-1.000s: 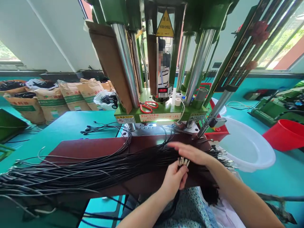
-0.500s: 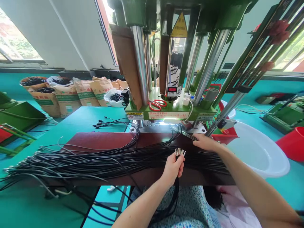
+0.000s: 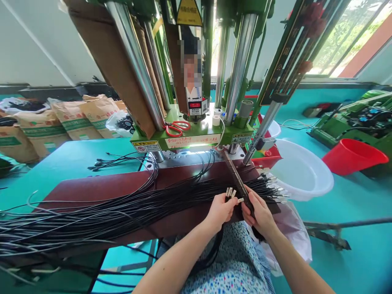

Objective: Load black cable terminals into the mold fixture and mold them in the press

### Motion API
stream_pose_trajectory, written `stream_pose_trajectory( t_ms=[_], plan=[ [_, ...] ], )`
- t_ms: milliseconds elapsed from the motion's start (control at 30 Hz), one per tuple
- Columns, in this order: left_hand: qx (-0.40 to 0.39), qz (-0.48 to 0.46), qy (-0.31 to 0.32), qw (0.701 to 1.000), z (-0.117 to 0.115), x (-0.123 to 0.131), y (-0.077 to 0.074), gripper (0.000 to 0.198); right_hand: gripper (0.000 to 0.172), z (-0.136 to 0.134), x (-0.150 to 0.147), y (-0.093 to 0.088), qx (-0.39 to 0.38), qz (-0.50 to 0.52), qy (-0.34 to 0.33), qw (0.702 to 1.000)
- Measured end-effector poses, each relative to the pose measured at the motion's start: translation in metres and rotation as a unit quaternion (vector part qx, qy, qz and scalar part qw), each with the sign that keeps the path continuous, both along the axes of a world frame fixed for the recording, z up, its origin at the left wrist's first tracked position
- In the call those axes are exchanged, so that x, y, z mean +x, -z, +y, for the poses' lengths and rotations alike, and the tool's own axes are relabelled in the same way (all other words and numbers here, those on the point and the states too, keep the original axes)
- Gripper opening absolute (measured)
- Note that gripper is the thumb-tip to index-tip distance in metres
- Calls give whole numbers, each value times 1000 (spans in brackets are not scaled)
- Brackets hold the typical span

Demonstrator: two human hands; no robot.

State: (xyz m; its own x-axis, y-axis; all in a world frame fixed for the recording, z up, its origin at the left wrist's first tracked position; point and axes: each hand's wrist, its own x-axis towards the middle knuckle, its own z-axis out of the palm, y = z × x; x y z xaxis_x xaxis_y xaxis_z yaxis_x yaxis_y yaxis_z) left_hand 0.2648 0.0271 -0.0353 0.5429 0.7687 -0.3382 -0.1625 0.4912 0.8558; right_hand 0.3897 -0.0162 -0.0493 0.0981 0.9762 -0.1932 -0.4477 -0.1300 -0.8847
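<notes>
My left hand [image 3: 219,211] is shut on a small bunch of black cables, and their metal-tipped ends [image 3: 229,192] stick up above my fingers. My right hand [image 3: 259,214] grips the lower end of a long, narrow dark metal bar [image 3: 238,183], whose upper end reaches toward the press bed. The two hands are close together but apart. A thick bundle of black cables [image 3: 122,216] lies across a maroon mat [image 3: 76,200], and its metal tips fan out just beyond my right hand.
A green press [image 3: 192,141] with chrome columns stands ahead, with red-handled scissors [image 3: 177,128] on its bed and a person [image 3: 193,92] beyond it. To the right are a white basin [image 3: 301,169] and a red bucket [image 3: 352,155]. Paper sacks [image 3: 76,116] line the far wall.
My right hand has moved from the cables by the press edge to hold the dark bar, now pulled toward my left hand. The view has turned right.
</notes>
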Motion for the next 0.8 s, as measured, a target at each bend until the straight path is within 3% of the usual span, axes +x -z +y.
stream_pose_trajectory(
  t_ms=[333,800],
  plan=[
    [-31,-4,11,999,-1,1,5,43,47,-6,0,14,46,-25,34,998],
    [-26,6,-11,1000,-4,1,5,43,57,-5,-5,8,20,-104,45,993]
  ],
)
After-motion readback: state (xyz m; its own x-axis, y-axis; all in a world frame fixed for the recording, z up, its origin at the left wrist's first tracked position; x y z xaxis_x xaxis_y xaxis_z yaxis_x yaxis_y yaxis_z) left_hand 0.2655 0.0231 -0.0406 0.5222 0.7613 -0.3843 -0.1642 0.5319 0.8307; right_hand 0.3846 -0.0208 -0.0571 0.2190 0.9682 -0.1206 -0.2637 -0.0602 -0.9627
